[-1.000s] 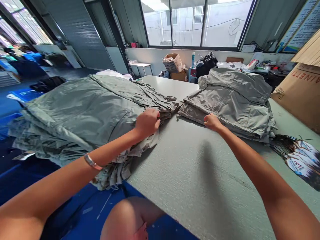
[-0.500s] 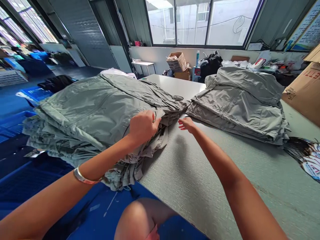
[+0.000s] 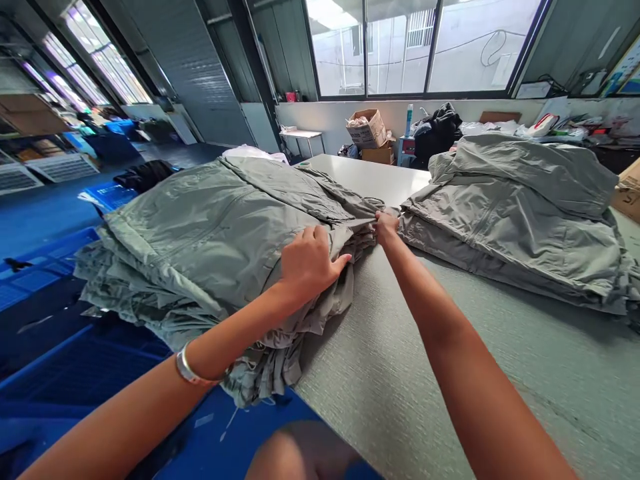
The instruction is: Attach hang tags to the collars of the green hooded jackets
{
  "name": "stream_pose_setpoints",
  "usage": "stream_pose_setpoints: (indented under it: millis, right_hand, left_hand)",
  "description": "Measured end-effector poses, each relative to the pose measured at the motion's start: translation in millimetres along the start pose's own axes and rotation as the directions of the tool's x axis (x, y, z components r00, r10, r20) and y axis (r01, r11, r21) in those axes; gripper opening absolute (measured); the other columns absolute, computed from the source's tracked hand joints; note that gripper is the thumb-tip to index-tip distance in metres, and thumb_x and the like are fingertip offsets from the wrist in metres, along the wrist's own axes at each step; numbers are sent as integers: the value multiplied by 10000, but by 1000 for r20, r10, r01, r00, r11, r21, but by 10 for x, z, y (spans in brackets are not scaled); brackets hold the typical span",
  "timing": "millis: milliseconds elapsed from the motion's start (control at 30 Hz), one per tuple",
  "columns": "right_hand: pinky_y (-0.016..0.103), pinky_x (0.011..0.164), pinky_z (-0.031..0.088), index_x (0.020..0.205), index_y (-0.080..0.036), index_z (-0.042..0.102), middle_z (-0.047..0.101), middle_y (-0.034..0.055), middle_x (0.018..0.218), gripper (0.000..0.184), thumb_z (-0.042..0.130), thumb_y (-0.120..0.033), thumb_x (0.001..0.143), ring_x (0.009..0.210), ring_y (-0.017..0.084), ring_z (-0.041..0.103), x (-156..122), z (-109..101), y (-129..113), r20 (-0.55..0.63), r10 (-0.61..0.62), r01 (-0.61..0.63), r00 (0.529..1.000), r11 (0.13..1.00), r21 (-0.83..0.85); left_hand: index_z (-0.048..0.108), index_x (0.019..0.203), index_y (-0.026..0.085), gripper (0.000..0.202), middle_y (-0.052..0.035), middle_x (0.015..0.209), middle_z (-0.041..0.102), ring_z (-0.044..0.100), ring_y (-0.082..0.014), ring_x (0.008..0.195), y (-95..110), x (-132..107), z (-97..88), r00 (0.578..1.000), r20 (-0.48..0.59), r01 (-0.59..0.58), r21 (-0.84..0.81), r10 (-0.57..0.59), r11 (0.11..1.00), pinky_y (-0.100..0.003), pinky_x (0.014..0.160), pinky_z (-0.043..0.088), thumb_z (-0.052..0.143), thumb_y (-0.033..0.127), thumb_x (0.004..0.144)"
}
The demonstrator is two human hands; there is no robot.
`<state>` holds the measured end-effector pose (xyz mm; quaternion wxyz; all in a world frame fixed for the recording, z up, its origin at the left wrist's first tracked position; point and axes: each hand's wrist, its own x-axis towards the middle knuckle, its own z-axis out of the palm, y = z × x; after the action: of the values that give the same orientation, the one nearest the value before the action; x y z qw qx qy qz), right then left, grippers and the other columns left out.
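A pale table (image 3: pixel 425 360) before the far window (image 3: pixel 400 50) carries a right pile of grey garments (image 3: pixel 520 213) and, reaching past its left edge, a left pile (image 3: pixel 215 213), where the left hand (image 3: pixel 309 265) lies loosely open and the right hand (image 3: pixel 387 227) pinches fabric (image 3: pixel 364 224).

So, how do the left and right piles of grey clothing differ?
The left pile shows many layers along its near side; the right pile looks thinner. The left pile reaches past the edge of the table, while what shows of the right pile lies on it. The left hand touches the left pile, not the right pile. Both are wrinkled grey fabric.
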<state>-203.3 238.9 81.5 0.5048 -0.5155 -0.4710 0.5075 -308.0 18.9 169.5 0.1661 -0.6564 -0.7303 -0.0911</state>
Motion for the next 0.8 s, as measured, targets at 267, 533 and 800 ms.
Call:
stream_pose_setpoints:
  millis: [267,533,800]
  right_hand:
    - [203,611,506,741,-216,438,485,-63,629,148,509,-230,871,594,84,531,-9,-396,-516,-144,-5,56,990,935,350]
    - [193,647,499,755,-208,451,524,-52,668,170,566,-223,879,680,84,532,-429,-1210,-819,-168,-90,156,982,885,438]
    - [182,447,417,642,-213,424,431,-69,544,194,529,-106,764,483,84,442,-1316,-2920,-487,-483,78,85,872,948,307]
  left_hand:
    - [560,1074,119,327,-167,1061,575,570,-304,996,22,-117,-47,1000,17,0,74,-1,997,-339,736,444,530,368,864]
    - [626,849,167,243,-109,958,586,574,-243,961,276,-506,-419,968,119,-211,-77,219,974,-331,760,458,403,243,908]
    - [615,862,171,208,-151,961,619,627,-209,791,1684,-1446,-564,704,165,-502,-572,691,648,-353,704,479,420,241,886]
